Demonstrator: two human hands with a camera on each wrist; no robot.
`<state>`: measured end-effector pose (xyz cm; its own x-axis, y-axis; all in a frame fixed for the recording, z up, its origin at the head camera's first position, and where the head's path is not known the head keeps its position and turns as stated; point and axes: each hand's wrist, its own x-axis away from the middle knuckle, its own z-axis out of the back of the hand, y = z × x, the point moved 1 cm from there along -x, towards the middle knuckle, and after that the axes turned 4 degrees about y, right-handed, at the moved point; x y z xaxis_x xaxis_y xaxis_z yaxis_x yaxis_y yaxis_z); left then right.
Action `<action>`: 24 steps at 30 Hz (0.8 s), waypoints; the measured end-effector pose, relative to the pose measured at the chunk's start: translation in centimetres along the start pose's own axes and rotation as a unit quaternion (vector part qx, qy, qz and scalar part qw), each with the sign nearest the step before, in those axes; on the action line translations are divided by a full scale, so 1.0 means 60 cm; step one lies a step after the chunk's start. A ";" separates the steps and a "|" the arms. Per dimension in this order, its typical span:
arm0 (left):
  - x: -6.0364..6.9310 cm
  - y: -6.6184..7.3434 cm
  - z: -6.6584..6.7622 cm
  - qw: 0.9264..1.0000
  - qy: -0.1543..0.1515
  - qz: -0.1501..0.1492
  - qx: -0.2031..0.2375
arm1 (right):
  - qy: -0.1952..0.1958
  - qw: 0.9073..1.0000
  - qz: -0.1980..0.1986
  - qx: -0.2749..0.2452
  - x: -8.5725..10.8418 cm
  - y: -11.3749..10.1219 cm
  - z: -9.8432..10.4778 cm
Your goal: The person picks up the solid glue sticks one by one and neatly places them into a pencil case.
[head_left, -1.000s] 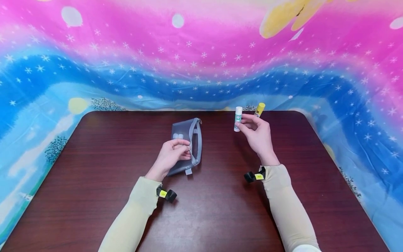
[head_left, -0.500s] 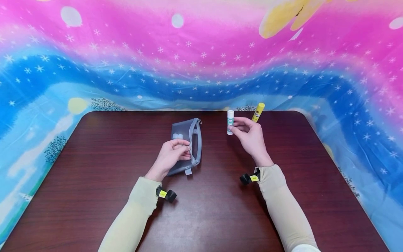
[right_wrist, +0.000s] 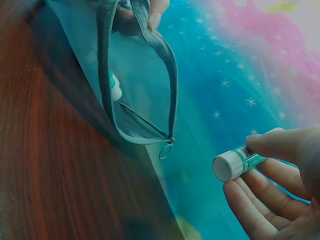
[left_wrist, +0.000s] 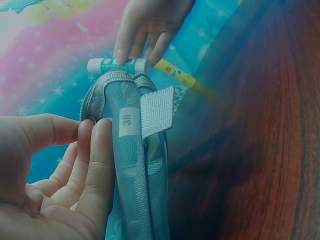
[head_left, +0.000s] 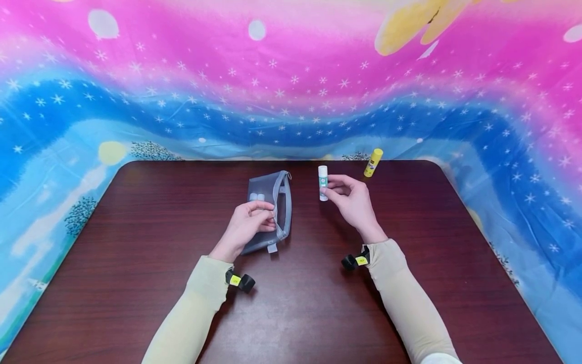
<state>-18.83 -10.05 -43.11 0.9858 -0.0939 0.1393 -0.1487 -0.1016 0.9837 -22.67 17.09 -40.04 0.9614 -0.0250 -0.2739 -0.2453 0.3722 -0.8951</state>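
My left hand [head_left: 245, 223] pinches the rim of a grey mesh zip pouch [head_left: 268, 182] between thumb and fingers. Its zipped mouth gapes toward the right. White ends of glue sticks [head_left: 257, 196] show through the mesh, and one glue stick [right_wrist: 115, 89] is visible inside in the right wrist view. To the right, my right hand [head_left: 356, 202] holds a white-and-green glue stick [head_left: 323, 177] upright by thumb and fingertips, in the air apart from the pouch. The left wrist view shows a fabric tag [left_wrist: 157, 112] on the pouch's side.
A yellow glue stick [head_left: 373, 163] stands near the far right edge of the dark wooden table [head_left: 291, 303]. Behind the table hangs a colourful snowflake-patterned cloth [head_left: 291, 76]. A small ring [right_wrist: 166, 149] hangs at the zip's end.
My right hand has moved left and slightly nearer with the white-and-green glue stick, toward the pouch, uncovering more of the yellow one. My left hand and the pouch have stayed still.
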 end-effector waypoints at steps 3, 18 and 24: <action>-0.001 -0.001 0.000 1.000 -0.001 0.000 0.000 | -0.004 1.000 -0.002 0.002 0.002 0.000 -0.004; 0.001 0.003 0.002 1.000 0.002 0.002 -0.005 | -0.032 0.999 -0.010 0.010 0.007 0.004 -0.015; 0.002 0.004 0.002 1.000 -0.002 0.000 -0.005 | -0.038 0.999 -0.018 0.013 0.010 0.005 -0.021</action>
<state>-18.76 -10.22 -42.86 0.9854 -0.0979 0.1395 -0.1485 -0.0922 0.9846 -22.34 16.01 -40.89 0.9763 0.0322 -0.2139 -0.2089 0.3962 -0.8941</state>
